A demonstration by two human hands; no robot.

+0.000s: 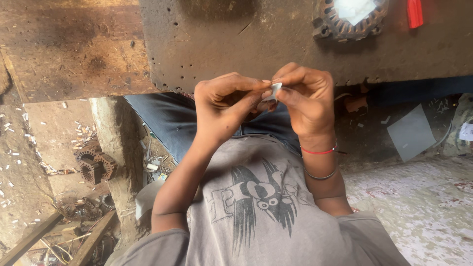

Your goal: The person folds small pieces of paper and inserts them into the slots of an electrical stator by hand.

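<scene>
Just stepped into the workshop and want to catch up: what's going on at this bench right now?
A seated person holds a small pale slip, like thin paper or insulation, pinched between the fingertips of both hands. The left hand and right hand meet just in front of the worn workbench, above the lap. On the bench lies a wound motor stator beside a red object. More stator cores lie on the littered ground.

scarred wooden workbench (236, 44) with a stator core (349, 19), perhaps a red tool (415, 12)
</scene>
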